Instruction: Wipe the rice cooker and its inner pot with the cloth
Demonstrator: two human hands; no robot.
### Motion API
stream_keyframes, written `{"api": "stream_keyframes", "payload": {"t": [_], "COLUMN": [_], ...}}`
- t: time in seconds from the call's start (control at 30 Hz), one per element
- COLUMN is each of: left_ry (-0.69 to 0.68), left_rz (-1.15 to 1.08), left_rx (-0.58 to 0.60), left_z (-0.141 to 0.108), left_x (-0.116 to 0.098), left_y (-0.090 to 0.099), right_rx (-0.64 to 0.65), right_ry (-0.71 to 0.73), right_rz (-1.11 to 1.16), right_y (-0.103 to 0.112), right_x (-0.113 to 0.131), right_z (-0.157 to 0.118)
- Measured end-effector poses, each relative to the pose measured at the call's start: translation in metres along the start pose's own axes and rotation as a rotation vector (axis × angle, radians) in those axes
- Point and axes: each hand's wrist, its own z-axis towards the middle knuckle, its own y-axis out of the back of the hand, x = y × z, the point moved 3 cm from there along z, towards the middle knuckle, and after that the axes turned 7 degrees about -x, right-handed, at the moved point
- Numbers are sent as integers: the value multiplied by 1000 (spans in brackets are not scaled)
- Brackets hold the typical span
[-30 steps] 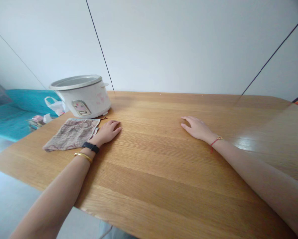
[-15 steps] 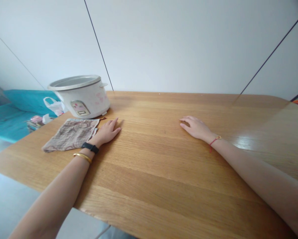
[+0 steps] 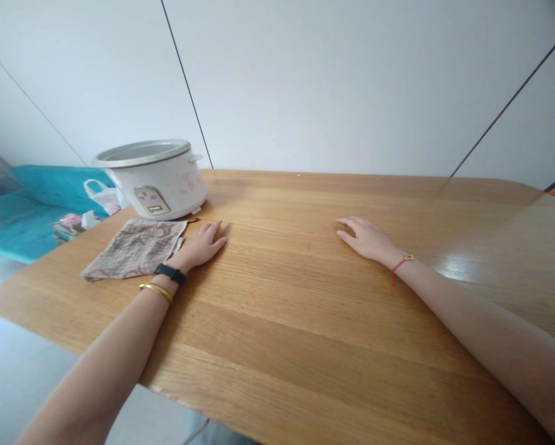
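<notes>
My left hand (image 3: 200, 245) lies palm down on the wooden table (image 3: 277, 296), fingers stretched and thumb apart, holding nothing. Just left of it is a folded brown patterned cloth (image 3: 136, 248), its right edge close to my wrist and partly hidden by the hand. Behind the cloth stands a white rice cooker (image 3: 154, 182) without a lid, a control panel on its front; its inside bottom is out of sight. On the right side of the table rests my right hand (image 3: 365, 238), also palm down and open, with only the tabletop under it.
A pale wall (image 3: 324, 86) with dark seams rises behind the table's far edge. Beyond the left edge are a turquoise bench (image 3: 8, 210) and a white plastic bag (image 3: 104, 196). A cable (image 3: 196, 431) shows below the near edge.
The whole view has shifted very slightly. Both hands, the cloth and the rice cooker keep their places on the table.
</notes>
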Motion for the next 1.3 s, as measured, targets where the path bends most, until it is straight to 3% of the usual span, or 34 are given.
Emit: {"api": "stream_keyframes", "payload": {"t": [0.73, 1.0, 1.3], "left_ry": [16, -63, 5], "left_rz": [8, -43, 2], "left_rx": [8, -19, -16], "left_z": [-1, 2, -1], "left_x": [-1, 3, 2], "left_y": [1, -1, -2], "right_rx": [9, -8, 6], "right_ry": [13, -17, 12], "right_rz": [23, 22, 25], "right_y": [0, 0, -3], "right_x": [-2, -1, -6], "right_z": [0, 0, 1]}}
